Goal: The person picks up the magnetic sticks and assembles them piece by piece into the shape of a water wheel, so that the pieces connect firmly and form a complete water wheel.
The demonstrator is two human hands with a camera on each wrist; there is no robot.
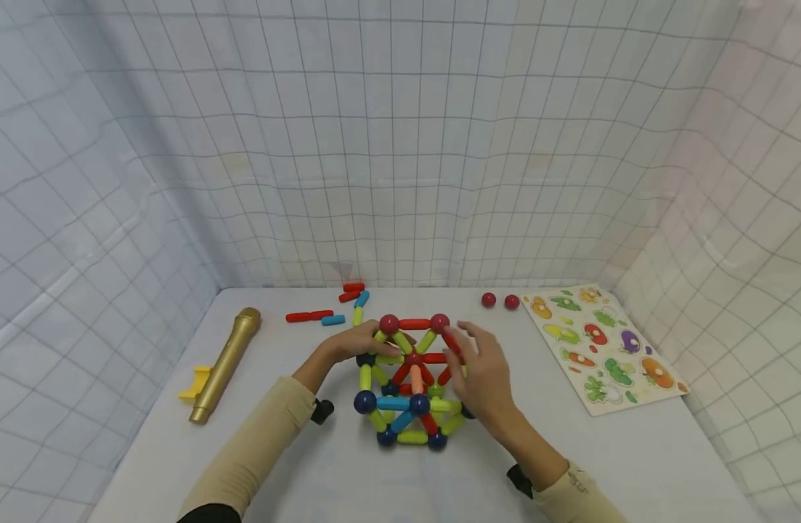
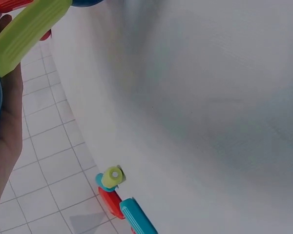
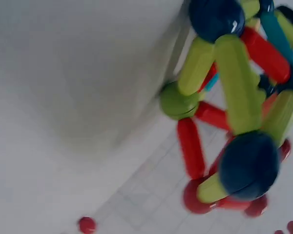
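A structure of magnetic rods and balls (image 1: 419,404) stands on the table in the head view, with green, red and blue rods joined by dark blue and red balls. At its upper left, my left hand (image 1: 357,341) grips the frame around a green rod; some fingers are hidden behind it. My right hand (image 1: 488,374) is by the upper right side, fingers loosely bent beside a red rod (image 1: 452,342). In the right wrist view, only blurred fingertips (image 3: 292,228) show, apart from the rods. The left wrist view has a green rod (image 2: 27,36) in front of the left hand.
Loose red rods (image 1: 308,316) and blue rods (image 1: 333,319) lie behind the structure to the left. Two red balls (image 1: 500,300) sit at the back right. A vegetable picture board (image 1: 599,341) lies right, a gold microphone-like tube (image 1: 225,367) left, beside a yellow piece (image 1: 196,383).
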